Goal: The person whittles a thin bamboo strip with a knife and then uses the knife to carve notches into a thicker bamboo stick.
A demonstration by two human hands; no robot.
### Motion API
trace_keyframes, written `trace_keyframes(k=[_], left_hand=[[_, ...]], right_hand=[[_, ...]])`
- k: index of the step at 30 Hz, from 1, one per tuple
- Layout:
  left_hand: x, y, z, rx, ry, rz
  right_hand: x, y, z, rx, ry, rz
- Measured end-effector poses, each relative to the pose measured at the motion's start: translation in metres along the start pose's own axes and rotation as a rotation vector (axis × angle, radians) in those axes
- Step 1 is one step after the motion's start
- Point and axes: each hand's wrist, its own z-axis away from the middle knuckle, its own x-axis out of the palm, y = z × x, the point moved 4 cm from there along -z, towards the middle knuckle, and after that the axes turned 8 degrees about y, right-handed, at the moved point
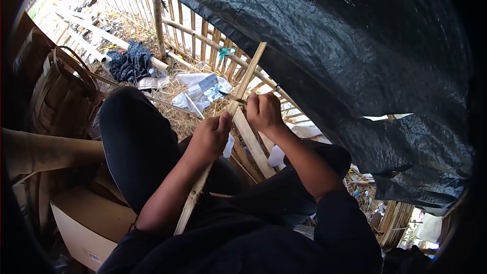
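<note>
A long, flat bamboo strip [251, 72] slants from near my lap up toward the fence. My left hand [213, 134] is closed around its middle, with the thumb pressed along it. In my right hand [264, 113] is a knife [232, 98], its handle mostly hidden by the fist. The dark blade lies across the strip, just beyond my left thumb. Below my hands, between my legs, other bamboo slats [253, 144] lean at an angle.
A bamboo fence [195, 33] and a black plastic sheet [365, 61] border the front and right. On the straw-covered ground lie clear plastic bags [203, 91] and a dark cloth bundle [133, 63]. At left are a woven basket [63, 91], a bamboo pole [56, 153] and a cardboard box [83, 233].
</note>
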Motion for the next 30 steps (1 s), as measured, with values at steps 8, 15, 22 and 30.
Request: trace_keyframes(k=[8,15,22,30], left_hand=[[-0.001,0.008,0.008,0.098,0.047,-0.043],[-0.004,0.005,0.009,0.051,0.007,-0.025],[0.000,0.001,0.013,0.050,-0.037,0.024],[0.000,0.011,0.017,0.106,0.031,-0.126]], right_hand=[[-0.009,0.000,-0.010,-0.054,0.056,0.014],[-0.013,-0.006,-0.019,-0.033,0.044,-0.013],[-0.021,0.016,-0.042,-0.018,0.126,-0.017],[-0.021,0.005,-0.039,0.051,0.034,0.077]])
